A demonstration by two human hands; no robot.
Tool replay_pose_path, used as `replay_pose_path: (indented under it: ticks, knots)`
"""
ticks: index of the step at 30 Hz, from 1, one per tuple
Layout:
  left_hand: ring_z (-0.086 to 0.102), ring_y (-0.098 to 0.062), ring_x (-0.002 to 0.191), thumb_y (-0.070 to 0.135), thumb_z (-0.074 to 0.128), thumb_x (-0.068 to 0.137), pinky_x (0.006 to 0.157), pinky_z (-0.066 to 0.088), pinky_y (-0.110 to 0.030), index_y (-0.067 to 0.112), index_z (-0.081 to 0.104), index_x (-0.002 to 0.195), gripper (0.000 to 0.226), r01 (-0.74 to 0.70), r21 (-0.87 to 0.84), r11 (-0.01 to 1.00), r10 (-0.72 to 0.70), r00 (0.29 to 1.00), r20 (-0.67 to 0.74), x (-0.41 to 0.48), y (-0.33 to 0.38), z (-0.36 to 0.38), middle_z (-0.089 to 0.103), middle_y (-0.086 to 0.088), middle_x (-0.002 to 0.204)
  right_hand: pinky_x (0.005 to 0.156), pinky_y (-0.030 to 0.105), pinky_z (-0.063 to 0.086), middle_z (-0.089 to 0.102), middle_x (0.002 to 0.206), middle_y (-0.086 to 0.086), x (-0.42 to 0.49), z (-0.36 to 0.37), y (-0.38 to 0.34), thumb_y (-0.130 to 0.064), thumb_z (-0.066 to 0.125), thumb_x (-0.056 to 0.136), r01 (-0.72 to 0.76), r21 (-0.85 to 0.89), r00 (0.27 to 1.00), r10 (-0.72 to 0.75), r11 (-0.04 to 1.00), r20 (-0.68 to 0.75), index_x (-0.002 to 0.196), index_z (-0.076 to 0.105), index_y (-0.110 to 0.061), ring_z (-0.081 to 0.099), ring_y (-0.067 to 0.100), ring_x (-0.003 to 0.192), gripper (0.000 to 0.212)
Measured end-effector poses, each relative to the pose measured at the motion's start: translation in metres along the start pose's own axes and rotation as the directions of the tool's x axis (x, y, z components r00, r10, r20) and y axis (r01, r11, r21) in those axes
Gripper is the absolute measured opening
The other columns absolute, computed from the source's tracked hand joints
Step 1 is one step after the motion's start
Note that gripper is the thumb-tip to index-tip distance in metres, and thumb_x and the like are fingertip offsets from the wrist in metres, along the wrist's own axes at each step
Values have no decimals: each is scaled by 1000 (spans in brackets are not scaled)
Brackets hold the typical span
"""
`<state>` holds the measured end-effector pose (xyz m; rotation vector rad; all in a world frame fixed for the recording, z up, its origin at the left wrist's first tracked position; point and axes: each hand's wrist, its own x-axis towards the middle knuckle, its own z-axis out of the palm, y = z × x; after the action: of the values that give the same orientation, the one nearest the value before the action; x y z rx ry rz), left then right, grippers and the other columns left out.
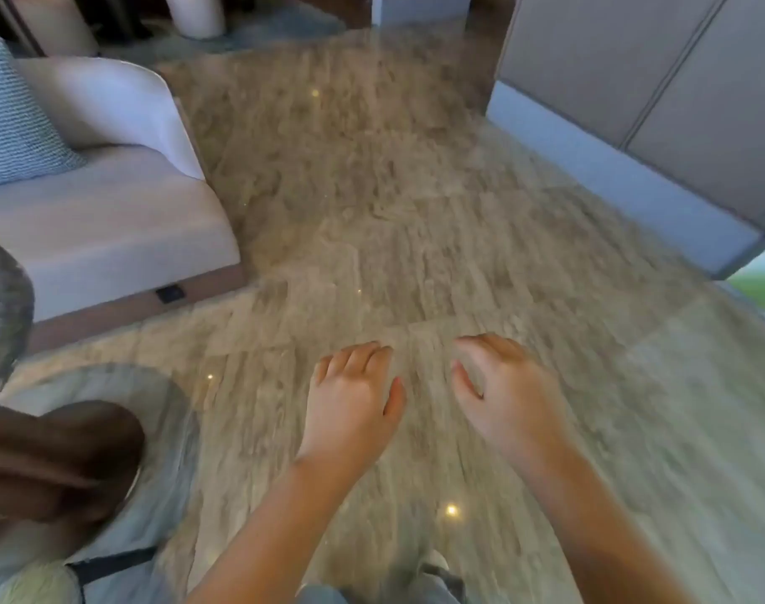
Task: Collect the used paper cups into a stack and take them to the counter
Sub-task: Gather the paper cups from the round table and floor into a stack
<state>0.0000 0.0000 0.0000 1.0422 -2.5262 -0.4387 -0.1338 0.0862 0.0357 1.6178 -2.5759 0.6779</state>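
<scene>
No paper cup shows anywhere in this blurred view. My left hand (354,394) hangs palm down over the beige stone floor (372,189), fingers loosely apart and holding nothing. My right hand (500,385) is beside it, about a hand's width to the right, fingers curled slightly and also holding nothing. Both forearms reach in from the bottom edge.
A pale sofa (102,237) with a blue knitted cushion (10,124) stands at the left. A grey panelled wall or cabinet (659,93) runs along the right. A dark brown rounded object (54,464) sits on a round stone surface at the lower left.
</scene>
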Motion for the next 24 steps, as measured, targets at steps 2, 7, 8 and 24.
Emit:
replay_pose_path:
  ticks: [2, 7, 8, 24]
  knots:
    - [65, -33, 98, 19, 63, 79, 85, 49, -44, 4, 66, 104, 29, 63, 21, 998, -62, 997, -36, 7, 4, 3, 69, -13, 107, 70, 35, 51, 71, 89, 11, 17, 3, 5, -14, 66, 77, 57, 26, 998, -56, 998, -16, 96, 67, -7, 65, 32, 81, 21]
    - [64, -32, 101, 23, 65, 80, 87, 47, -42, 7, 65, 107, 32, 317, 52, 947, -309, 943, -123, 13, 13, 1, 68, -10, 112, 74, 33, 51, 71, 93, 10, 61, 9, 9, -21, 56, 78, 296, 109, 950, -304, 949, 69, 100, 67, -7, 66, 30, 83, 28]
    - [64, -31, 101, 24, 65, 80, 88, 46, -41, 8, 65, 107, 31, 366, 57, 929, -353, 922, -158, 11, 13, 0, 68, -9, 112, 74, 32, 51, 71, 94, 9, 69, 10, 8, -22, 55, 78, 342, 121, 933, -352, 932, 77, 101, 67, -8, 66, 29, 84, 29]
    - [53, -27, 118, 27, 57, 86, 99, 35, -41, 13, 59, 119, 36, 905, -127, 406, -854, 326, -404, -89, -63, -29, 61, -4, 125, 81, 27, 43, 66, 108, 2, 96, 92, -128, -22, 52, 87, 724, 437, 467, -845, 534, 259, 112, 62, -12, 59, 19, 101, 28]
